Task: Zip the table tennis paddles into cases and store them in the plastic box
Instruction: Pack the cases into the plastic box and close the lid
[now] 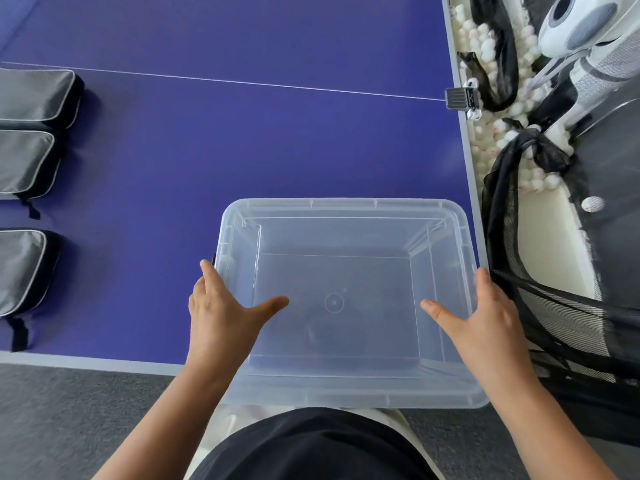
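A clear plastic box [346, 204] with no lid sits at the near right corner of the blue table, its near end jutting past the table edge. Nothing lies inside it. My left hand [221, 313] lies against the box's left rim, fingers straight along the outside, thumb reaching over the inside. My right hand [485, 317] mirrors it on the right rim. Three grey paddle cases with black edging lie along the table's left side: a far case [38, 97], a middle case [27, 162] and a near case [22, 268]. No bare paddle is in view.
The blue table tennis table [221, 140] has a white centre line and a net clamp [462, 98] on its right edge. To the right, a black net [554, 306] and a tray holding several white balls [491, 133] stand beside a white machine [581, 26]. Grey carpet lies below.
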A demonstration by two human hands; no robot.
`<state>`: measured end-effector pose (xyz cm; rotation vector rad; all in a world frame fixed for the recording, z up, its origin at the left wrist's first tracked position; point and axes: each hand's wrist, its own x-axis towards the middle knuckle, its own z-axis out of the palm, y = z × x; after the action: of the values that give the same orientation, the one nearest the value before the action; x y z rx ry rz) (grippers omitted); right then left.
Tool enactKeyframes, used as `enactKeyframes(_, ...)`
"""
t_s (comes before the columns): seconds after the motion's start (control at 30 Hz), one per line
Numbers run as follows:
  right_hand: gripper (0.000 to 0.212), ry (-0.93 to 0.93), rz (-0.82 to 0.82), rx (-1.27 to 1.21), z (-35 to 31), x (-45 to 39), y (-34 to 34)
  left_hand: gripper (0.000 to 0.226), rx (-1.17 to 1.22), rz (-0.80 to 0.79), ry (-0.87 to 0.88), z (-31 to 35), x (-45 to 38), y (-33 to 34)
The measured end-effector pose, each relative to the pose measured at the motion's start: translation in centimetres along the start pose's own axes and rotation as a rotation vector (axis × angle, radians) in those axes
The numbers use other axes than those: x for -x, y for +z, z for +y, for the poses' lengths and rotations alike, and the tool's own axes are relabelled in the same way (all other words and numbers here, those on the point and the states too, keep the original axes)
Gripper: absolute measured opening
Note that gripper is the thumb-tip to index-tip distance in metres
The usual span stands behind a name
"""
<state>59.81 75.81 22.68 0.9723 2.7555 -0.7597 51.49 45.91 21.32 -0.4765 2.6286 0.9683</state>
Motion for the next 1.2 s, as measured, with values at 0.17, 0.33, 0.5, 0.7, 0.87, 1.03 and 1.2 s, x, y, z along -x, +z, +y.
enactKeyframes(0.17, 0.104, 0.032, -0.015, -0.074, -0.1, -0.3, -0.3, 0.130, 0.041, 0.032, 0.022, 0.0, 0.4, -1.0)
enactKeyframes(0.33, 0.107, 0.014, -0.014, -0.128, -1.9, -0.1, -0.1, 0.135, 0.069, 0.065, 0.006, -0.6, -0.5, -2.9)
enactKeyframes(0.5, 0.106, 0.000, -0.034, -0.141, -4.4, -0.1, 0.8, 0.133, 0.094, 0.088, -0.010, -2.2, -1.9, -4.8)
enactKeyframes(0.7, 0.105, -0.011, -0.054, -0.245, -9.3, -0.1, 2.4, 0.132, 0.162, 0.109, -0.036, -5.1, -5.3, -8.2)
enactKeyframes(0.87, 0.103, -0.010, -0.079, -0.290, -14.9, 0.0, 4.8, 0.115, 0.227, 0.119, -0.063, -8.6, -9.9, -12.3)
enactKeyframes(1.03, 0.102, 0.043, -0.091, -0.267, -21.8, 0.7, 8.9, 0.122, 0.215, 0.077, -0.086, -12.6, -16.3, -17.6)
enactKeyframes(1.2, 0.105, 0.125, -0.108, -0.222, -28.9, 1.1, 13.9, 0.114, 0.205, 0.032, -0.070, -16.1, -23.3, -22.5)
